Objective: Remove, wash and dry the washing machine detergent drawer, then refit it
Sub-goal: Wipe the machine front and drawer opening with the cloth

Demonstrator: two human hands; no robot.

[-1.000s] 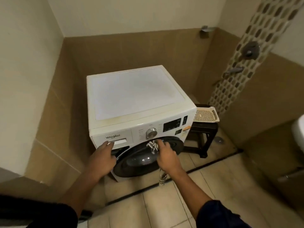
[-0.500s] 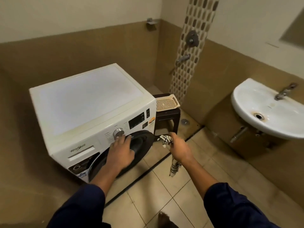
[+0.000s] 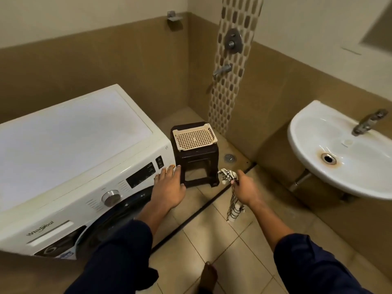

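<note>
A white front-loading washing machine (image 3: 70, 132) fills the left of the view. Its detergent drawer (image 3: 49, 230) sits flush in the front panel at the lower left. My left hand (image 3: 168, 187) rests flat, fingers spread, on the right end of the control panel near the machine's corner and holds nothing. My right hand (image 3: 244, 187) is closed on a black-and-white checked cloth (image 3: 232, 200) that dangles toward the floor tiles, to the right of the machine.
A dark plastic stool (image 3: 197, 164) stands next to the machine with a beige perforated tray (image 3: 194, 137) on it. A white wall basin (image 3: 339, 149) with a tap (image 3: 368, 122) is at the right. A floor drain (image 3: 229, 158) and shower fittings (image 3: 233, 41) lie behind. My foot (image 3: 209, 276) is at the bottom.
The view has swung right toward the basin. My left hand slid from the drawer across the knob to the panel's right end. My right hand carried the cloth away from the machine door.
</note>
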